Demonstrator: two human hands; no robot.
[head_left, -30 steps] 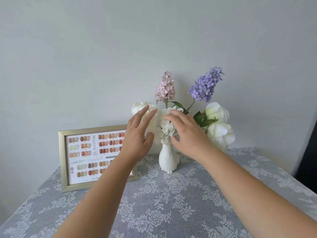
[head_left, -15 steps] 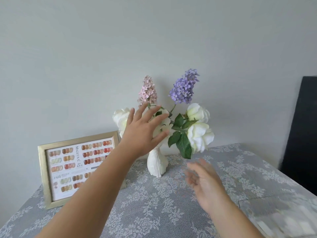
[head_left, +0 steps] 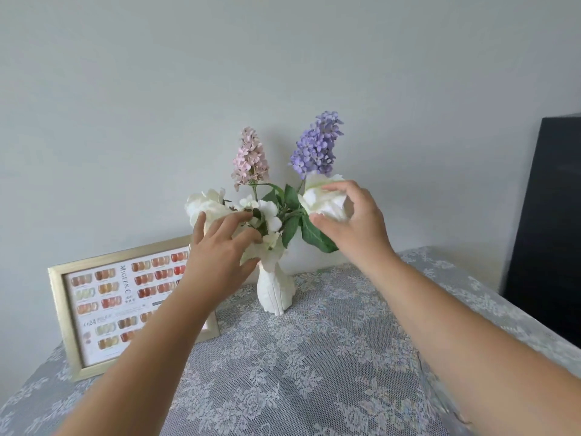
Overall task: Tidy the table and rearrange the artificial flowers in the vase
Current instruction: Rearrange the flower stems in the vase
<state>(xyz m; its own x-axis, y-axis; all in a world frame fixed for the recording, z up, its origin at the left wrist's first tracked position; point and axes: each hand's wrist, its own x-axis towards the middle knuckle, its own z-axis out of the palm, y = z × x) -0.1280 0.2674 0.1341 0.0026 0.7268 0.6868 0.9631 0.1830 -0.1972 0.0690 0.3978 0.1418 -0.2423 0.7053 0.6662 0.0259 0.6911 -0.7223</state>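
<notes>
A small white vase [head_left: 276, 291] stands at the back of the table. It holds a pink lilac sprig [head_left: 250, 159], a purple lilac sprig [head_left: 316, 144], white roses and green leaves [head_left: 290, 198]. My left hand [head_left: 220, 247] rests against the small white blossoms [head_left: 267, 215] and the left white rose [head_left: 204, 204], its fingers curled around the stems. My right hand [head_left: 352, 221] cups the right white rose [head_left: 323, 199], thumb under it and fingers over its top.
A gold-framed nail colour chart [head_left: 103, 303] leans against the wall at the left, partly behind my left forearm. A grey lace cloth [head_left: 314, 372] covers the table. A dark panel [head_left: 547, 221] stands at the right beyond the table's edge.
My right hand rose from low over the cloth and closed around the right white rose. My left hand moved down into the blossoms at the vase's neck.
</notes>
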